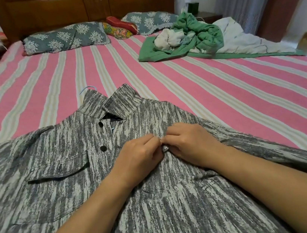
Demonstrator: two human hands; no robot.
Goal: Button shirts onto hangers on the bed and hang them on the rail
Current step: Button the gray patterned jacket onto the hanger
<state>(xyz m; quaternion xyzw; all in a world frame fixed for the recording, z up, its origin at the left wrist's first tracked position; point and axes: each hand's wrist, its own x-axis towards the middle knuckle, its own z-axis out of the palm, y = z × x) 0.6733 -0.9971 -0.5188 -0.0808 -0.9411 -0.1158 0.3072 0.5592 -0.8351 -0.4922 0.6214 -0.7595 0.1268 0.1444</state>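
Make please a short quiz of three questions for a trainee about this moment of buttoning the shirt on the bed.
1. True or false: the grey shirt lies front up on the striped bedspread.
2. What do the left hand and the right hand do? A) pinch the shirt's front edge together B) lift the green garment C) hold the pillow
3. What pale blue part shows just beyond the collar?

Key
1. True.
2. A.
3. The hanger hook.
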